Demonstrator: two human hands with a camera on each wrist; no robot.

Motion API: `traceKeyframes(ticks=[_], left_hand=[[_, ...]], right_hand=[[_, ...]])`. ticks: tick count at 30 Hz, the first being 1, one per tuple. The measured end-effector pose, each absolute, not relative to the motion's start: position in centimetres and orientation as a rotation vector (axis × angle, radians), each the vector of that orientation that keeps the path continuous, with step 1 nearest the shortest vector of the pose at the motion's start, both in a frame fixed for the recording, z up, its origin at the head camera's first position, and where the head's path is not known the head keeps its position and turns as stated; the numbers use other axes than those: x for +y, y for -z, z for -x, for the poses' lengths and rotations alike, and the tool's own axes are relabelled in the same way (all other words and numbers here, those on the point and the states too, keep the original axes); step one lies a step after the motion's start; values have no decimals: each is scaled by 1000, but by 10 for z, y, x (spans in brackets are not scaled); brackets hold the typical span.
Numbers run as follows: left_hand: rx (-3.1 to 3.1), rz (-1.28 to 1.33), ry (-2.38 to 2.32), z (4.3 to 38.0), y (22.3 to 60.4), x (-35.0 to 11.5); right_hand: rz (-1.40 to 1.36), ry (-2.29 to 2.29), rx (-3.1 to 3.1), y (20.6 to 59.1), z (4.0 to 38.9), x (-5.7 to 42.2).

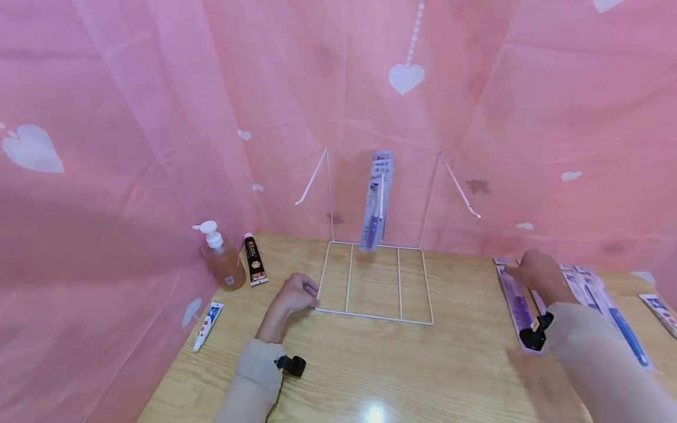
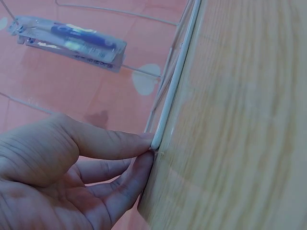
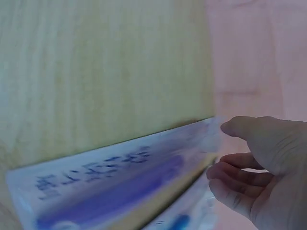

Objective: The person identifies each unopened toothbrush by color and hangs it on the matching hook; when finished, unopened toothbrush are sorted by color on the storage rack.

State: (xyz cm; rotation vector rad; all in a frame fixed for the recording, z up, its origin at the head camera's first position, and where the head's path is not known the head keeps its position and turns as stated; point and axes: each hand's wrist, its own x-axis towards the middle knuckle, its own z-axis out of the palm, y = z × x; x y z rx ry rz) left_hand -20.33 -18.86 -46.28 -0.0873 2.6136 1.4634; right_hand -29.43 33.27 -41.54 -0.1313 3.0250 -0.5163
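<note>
We see a slim white wire rack (image 1: 399,285) standing on the bench (image 1: 449,364), with purple-tinted toothbrush packs (image 1: 372,220) hanging on its central hook (image 1: 382,200) towards twelve o'clock. The left hand (image 1: 298,292) pinches the rack's eight o'clock corner between thumb and fingers. At the rack's three o'clock, the right hand (image 1: 540,276) is at the far end of a flat purple toothbrush pack (image 1: 510,288), thumb and fingers apart; we cannot tell whether they touch it. The bench shows pale wood grain; heart-patterned pink cloth (image 1: 338,76) hangs behind.
</note>
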Motion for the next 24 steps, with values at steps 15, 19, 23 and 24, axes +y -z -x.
traceKeyframes(ticks=[15,19,23,24], left_hand=[[2593,80,-1463,203,464,-184],[2603,77,-1452,203,463,-185],[2613,81,-1463,203,462,-188],[2615,85,-1464,203,462,-188]], right_hand=[[-20,604,2985,441,288,339],[17,616,2979,437,291,336],[111,608,3041,427,298,331],[135,605,3057,425,300,329]])
